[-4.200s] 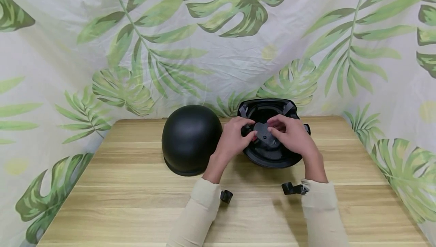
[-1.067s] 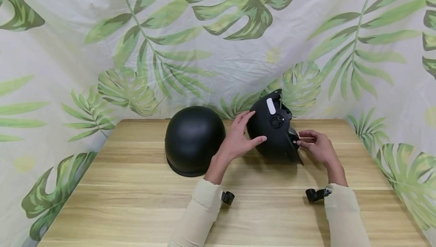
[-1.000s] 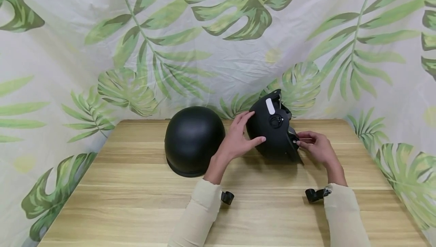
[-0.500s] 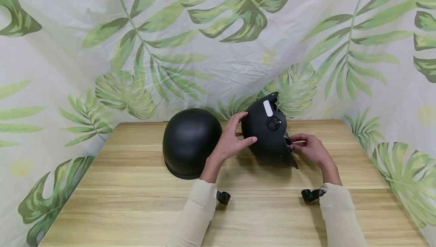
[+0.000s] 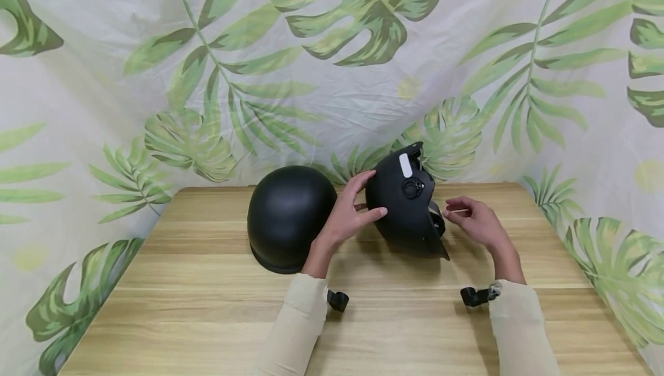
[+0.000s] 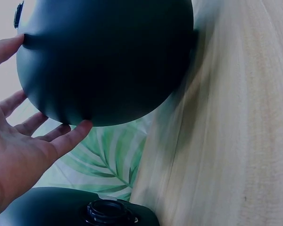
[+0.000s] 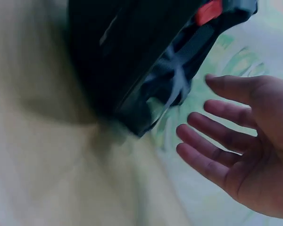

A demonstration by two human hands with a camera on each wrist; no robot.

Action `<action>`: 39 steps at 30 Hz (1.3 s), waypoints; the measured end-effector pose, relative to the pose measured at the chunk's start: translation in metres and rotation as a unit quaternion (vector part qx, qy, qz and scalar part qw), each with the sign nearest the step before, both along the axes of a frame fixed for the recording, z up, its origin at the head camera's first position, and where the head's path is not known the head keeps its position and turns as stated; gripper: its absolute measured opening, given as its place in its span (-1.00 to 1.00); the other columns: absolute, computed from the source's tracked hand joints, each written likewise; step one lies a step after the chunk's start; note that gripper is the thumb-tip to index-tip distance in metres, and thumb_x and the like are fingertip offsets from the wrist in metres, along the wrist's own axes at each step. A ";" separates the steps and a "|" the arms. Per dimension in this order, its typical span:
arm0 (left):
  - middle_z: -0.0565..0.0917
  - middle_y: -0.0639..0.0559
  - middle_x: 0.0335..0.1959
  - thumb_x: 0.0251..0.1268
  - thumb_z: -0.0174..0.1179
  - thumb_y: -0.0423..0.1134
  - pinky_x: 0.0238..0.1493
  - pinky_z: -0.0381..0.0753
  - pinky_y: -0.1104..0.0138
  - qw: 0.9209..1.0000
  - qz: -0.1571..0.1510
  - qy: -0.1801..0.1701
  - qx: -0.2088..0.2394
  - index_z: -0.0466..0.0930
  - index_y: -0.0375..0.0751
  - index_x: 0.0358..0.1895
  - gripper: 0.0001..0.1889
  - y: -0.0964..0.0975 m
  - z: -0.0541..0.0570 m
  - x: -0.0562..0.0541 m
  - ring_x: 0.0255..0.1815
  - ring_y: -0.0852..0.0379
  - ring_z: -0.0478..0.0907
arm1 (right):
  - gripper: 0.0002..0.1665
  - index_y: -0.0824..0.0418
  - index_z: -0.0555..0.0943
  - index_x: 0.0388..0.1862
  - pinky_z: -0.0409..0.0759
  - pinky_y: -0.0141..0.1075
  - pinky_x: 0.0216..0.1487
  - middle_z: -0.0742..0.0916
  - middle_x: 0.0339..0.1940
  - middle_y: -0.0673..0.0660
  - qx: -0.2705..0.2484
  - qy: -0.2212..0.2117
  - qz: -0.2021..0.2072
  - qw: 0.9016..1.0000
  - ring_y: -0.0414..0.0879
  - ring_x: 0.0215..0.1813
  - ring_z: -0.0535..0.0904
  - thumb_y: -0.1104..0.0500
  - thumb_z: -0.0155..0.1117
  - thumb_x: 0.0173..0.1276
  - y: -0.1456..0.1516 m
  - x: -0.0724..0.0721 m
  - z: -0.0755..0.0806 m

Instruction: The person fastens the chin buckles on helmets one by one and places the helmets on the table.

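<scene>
A black helmet (image 5: 399,209) with a white oblong sticker and a round side fitting lies tilted on its side, its opening to the right. The fingertips and thumb of my left hand (image 5: 344,214) rest spread on its outer shell. In the left wrist view the left hand (image 6: 23,146) touches the smooth shell (image 6: 108,61) with fairly straight fingers. My right hand (image 5: 479,223) hovers just right of the helmet's opening, apart from it. In the right wrist view the right hand (image 7: 245,141) holds nothing, with grey straps and a red clip (image 7: 209,12) in the helmet nearby.
A second black helmet (image 5: 291,217) sits dome-up on the wooden table (image 5: 207,318), just left of my left hand. A leaf-patterned cloth (image 5: 332,93) hangs behind the table. Small black wrist-worn devices (image 5: 338,301) extend from both sleeves.
The helmet has turned from opening-up onto its side; both hands were earlier at a grey pad inside it. My right hand has just let go of the part at its rim and moved right.
</scene>
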State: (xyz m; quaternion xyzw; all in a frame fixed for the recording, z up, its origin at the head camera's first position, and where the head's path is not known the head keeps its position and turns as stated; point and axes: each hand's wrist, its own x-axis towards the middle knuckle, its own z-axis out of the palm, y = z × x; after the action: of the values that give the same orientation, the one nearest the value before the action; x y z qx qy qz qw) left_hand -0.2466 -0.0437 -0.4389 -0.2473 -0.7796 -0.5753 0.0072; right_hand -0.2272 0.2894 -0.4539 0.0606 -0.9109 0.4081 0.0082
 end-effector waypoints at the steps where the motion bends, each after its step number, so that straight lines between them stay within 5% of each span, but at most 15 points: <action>1: 0.22 0.07 0.71 0.38 0.46 -0.13 0.47 0.55 -0.19 1.000 0.000 0.000 -0.001 0.24 0.21 0.69 -0.14 0.000 0.000 0.000 0.72 -0.08 0.23 | -0.42 0.40 0.58 0.41 0.65 -0.40 -0.05 0.74 0.27 0.41 0.003 0.010 -0.010 1.000 0.28 0.22 0.74 0.02 0.29 0.64 -0.002 0.001 0.004; 8: 0.24 0.06 0.71 0.37 0.49 -0.14 0.45 0.59 -0.14 1.000 0.003 0.003 -0.015 0.24 0.17 0.69 -0.12 0.000 0.002 0.000 0.70 -0.07 0.26 | -0.34 0.23 0.56 0.49 0.59 -0.44 0.08 0.74 0.32 0.32 -0.028 0.078 -0.036 0.996 0.25 0.33 0.69 -0.17 0.21 0.67 -0.020 0.017 0.040; 16: 0.25 0.08 0.71 0.36 0.50 -0.11 0.43 0.62 -0.09 1.000 0.002 0.006 -0.024 0.24 0.15 0.69 -0.11 0.000 0.004 -0.001 0.70 -0.04 0.26 | -0.46 0.24 0.59 0.46 0.51 -0.72 0.16 0.73 0.33 0.29 -0.107 0.160 -0.024 0.981 -0.47 0.18 0.60 -0.01 0.27 0.67 -0.056 0.042 0.076; 19: 0.25 0.07 0.70 0.35 0.50 -0.11 0.43 0.62 -0.09 1.000 0.003 0.006 -0.025 0.24 0.14 0.69 -0.11 0.000 0.004 0.000 0.69 -0.05 0.27 | -0.46 0.27 0.58 0.47 0.60 -0.62 0.23 0.71 0.35 0.30 -0.130 0.180 -0.012 0.975 -0.32 0.24 0.65 0.10 0.35 0.62 -0.071 0.048 0.082; 26: 0.26 0.05 0.70 0.35 0.50 -0.12 0.43 0.63 -0.09 1.000 0.004 0.010 -0.026 0.25 0.12 0.69 -0.11 -0.001 0.005 0.001 0.67 -0.07 0.29 | -0.24 0.28 0.49 0.54 0.68 0.18 0.31 0.60 0.42 0.33 -0.069 0.200 0.000 0.977 0.29 0.34 0.66 0.15 0.54 0.44 -0.094 0.051 0.082; 39: 0.29 0.04 0.68 0.33 0.52 -0.12 0.39 0.65 -0.10 0.999 0.004 0.018 -0.028 0.27 0.10 0.68 -0.11 -0.003 0.007 0.001 0.66 -0.04 0.32 | -0.22 0.25 0.44 0.53 0.75 0.24 0.15 0.75 0.17 0.50 -0.027 0.190 -0.036 0.981 0.41 0.15 0.79 0.16 0.55 0.42 -0.106 0.051 0.082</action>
State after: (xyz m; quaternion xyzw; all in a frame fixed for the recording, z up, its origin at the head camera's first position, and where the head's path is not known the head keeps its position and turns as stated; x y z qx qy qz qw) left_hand -0.2460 -0.0466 -0.4321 -0.2544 -0.7963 -0.5485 0.0166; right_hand -0.1764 0.1838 -0.3723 0.1036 -0.8830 0.4130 0.1974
